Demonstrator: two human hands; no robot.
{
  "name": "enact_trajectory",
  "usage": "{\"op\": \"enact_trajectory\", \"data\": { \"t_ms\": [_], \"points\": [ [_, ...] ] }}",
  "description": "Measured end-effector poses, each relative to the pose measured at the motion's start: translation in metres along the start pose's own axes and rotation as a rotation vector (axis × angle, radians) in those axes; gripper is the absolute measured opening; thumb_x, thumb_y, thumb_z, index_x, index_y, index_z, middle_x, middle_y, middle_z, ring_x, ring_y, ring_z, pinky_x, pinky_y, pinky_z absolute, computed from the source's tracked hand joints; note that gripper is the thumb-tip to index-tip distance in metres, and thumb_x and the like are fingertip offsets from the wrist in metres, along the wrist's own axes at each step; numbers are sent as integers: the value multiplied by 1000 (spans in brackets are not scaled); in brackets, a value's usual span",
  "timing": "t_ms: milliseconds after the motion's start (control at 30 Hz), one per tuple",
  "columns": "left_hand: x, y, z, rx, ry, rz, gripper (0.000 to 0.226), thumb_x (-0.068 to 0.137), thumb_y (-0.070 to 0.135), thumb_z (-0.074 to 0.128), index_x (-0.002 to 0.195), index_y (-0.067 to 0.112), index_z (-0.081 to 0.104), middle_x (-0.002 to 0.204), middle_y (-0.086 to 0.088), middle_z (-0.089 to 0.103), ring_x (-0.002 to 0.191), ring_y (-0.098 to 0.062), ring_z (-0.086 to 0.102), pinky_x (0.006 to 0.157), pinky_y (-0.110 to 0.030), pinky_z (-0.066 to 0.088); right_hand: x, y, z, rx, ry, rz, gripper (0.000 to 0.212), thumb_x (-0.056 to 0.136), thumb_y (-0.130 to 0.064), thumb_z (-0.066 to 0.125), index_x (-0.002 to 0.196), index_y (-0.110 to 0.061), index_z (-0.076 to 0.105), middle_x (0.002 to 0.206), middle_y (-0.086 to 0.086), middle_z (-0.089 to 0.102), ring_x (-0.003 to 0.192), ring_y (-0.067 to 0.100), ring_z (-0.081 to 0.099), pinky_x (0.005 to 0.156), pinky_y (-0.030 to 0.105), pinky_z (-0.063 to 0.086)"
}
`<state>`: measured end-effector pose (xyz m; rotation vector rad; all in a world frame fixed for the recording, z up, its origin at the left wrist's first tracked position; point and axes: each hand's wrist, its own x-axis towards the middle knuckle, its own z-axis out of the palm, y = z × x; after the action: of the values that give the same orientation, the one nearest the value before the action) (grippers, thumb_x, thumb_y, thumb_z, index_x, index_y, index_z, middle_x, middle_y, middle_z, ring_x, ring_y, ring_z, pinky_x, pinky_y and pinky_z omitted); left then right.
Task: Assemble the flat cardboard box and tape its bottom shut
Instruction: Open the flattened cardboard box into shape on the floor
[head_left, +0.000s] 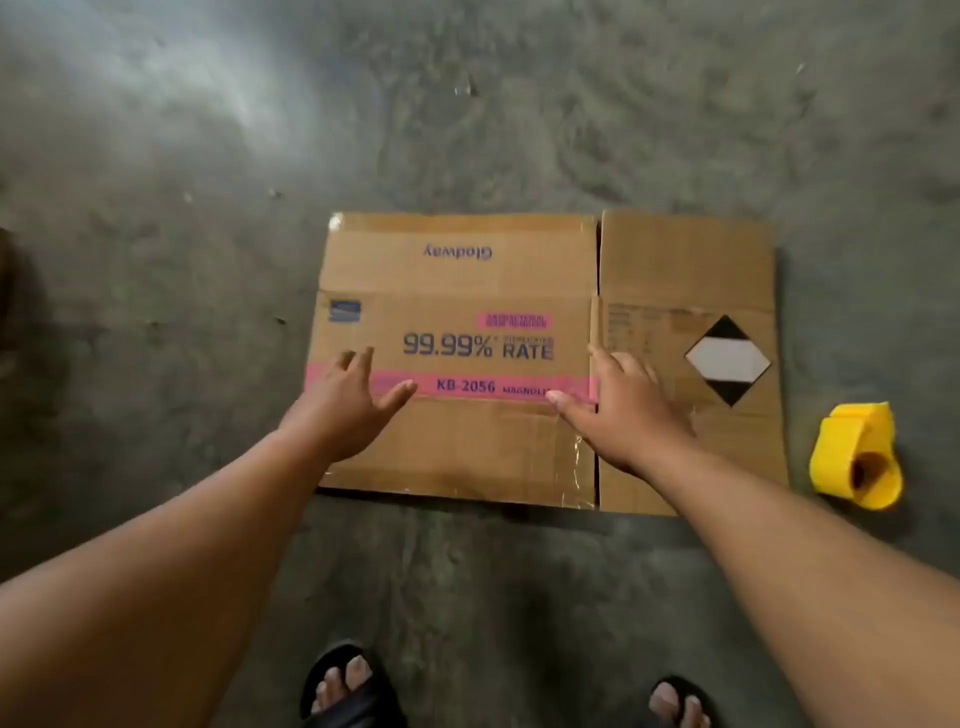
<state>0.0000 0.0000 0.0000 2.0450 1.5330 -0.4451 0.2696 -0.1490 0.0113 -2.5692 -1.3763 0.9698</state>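
1. The flat cardboard box (519, 291) lies unfolded on the grey concrete floor (208, 260), filling the middle of the frame, with its printed side facing up.
2. Its wide panel carries "99.99% RATE" above a pink band (483, 385) reading "KB-2056"; the narrower panel to the right bears a black-and-white diamond label (727, 358).
3. The left hand (345, 402) is over the left end of the pink band, fingers spread and straight, gripping nothing; whether it touches the cardboard cannot be told.
4. The right hand (621, 402) is at the crease between the two panels, fingers also spread, holding nothing.
5. A yellow tape dispenser (857, 457) rests on the floor just beside the box's lower right corner, apart from both hands.
6. Two feet in dark sandals (353, 686) show at the bottom edge.
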Motion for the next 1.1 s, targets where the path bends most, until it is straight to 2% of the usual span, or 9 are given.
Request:
{"op": "enact_trajectory", "data": {
  "t_ms": [100, 200, 267, 400, 567, 633, 733, 867, 1100],
  "points": [
    [33, -34, 63, -2, 12, -70, 92, 87, 70, 46, 155, 12, 22, 161, -16, 21, 147, -34, 23, 117, -47, 25, 18, 28, 72, -35, -34, 28, 91, 79, -73, 42, 152, -26, 14, 153, 2, 26, 140, 26, 23, 108, 47, 34],
    [58, -68, 103, 68, 57, -74, 86, 84, 66, 57, 151, 20, 28, 159, -14, 22, 145, -34, 25, 114, -50, 31, 26, 54, 130, -57, 0, 15, 92, 81, -70, 45, 153, -28, 7, 160, 2, 3, 145, 29, 6, 115, 46, 19],
    [68, -89, 115, 107, 151, -79, 86, 79, 72, 57, 148, 29, 28, 158, -10, 23, 143, -34, 28, 110, -52, 36, 32, 67, 152, -60, 58, -5, 93, 82, -69, 44, 154, -26, 4, 161, 0, -5, 147, 28, -1, 119, 46, 11],
    [70, -106, 129, 74, 295, -144, 95, 69, 85, 54, 146, 37, 26, 155, -9, 20, 143, -35, 25, 106, -58, 32, 47, 80, 170, -130, 139, -85, 92, 85, -67, 40, 154, -17, 4, 162, 3, -6, 148, 24, -5, 119, 45, 0],
    [59, -108, 146, -71, 341, -215, 108, 63, 87, 57, 150, 32, 23, 157, -7, 13, 146, -33, 20, 112, -54, 30, 66, 81, 152, -145, 166, -82, 100, 82, -69, 45, 154, -12, 5, 163, 4, -3, 149, 22, -1, 120, 40, 4],
    [48, -113, 153, -126, 362, -223, 112, 64, 82, 62, 152, 24, 24, 156, -9, 16, 145, -34, 22, 115, -51, 29, 60, 77, 148, -157, 224, -27, 100, 78, -69, 51, 153, -13, 15, 159, 8, 11, 144, 30, 13, 117, 42, 17],
    [39, -118, 160, -214, 393, -225, 108, 67, 70, 72, 149, 14, 31, 150, -13, 24, 138, -36, 31, 114, -47, 33, 47, 77, 154, -175, 284, 43, 92, 75, -67, 57, 146, -15, 29, 146, 8, 31, 128, 32, 31, 104, 45, 34],
    [22, -125, 165, -299, 435, -245, 103, 69, 55, 80, 147, 4, 35, 145, -16, 31, 133, -34, 38, 114, -43, 33, 32, 84, 163, -162, 309, 71, 87, 77, -64, 58, 144, -14, 34, 136, 10, 39, 121, 32, 37, 97, 44, 37],
    [12, -138, 167, -324, 394, -317, 102, 74, 59, 75, 149, 3, 33, 142, -16, 38, 131, -33, 40, 112, -46, 36, 30, 83, 163, 74, 236, 115, 86, 76, -49, 71, 144, -11, 34, 137, 14, 40, 127, 32, 38, 104, 41, 36]
  ]
}}
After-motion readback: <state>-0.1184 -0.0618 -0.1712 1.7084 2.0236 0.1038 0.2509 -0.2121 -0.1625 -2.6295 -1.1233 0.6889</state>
